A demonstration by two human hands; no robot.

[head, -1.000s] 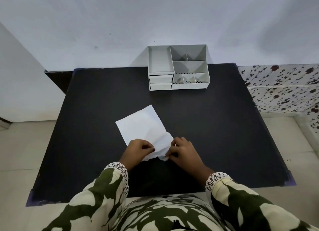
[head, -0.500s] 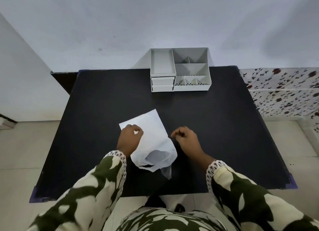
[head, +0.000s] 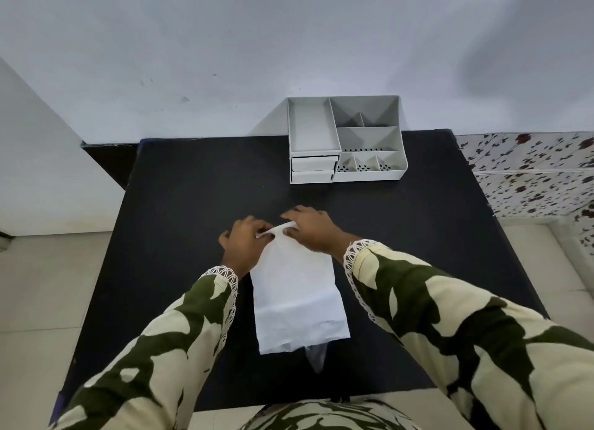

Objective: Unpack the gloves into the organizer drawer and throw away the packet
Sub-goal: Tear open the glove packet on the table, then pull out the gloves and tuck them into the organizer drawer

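Both hands, left hand (head: 246, 241) and right hand (head: 313, 229), pinch the packet (head: 297, 298) top on the worktop (head: 193, 188), probably to tear it open.

Black table (head: 180, 204), top view: two items resting on it.
White multi-compartment organizer (head: 347, 140) stands at far edge, against the wall, two closed drawers facing front at its left. White packet (head: 297, 298) lies flat near centre, long axis running front to back; clear plastic bit (head: 316, 359) protrudes from its near end onto the tabletop. Organizer and packet well apart.
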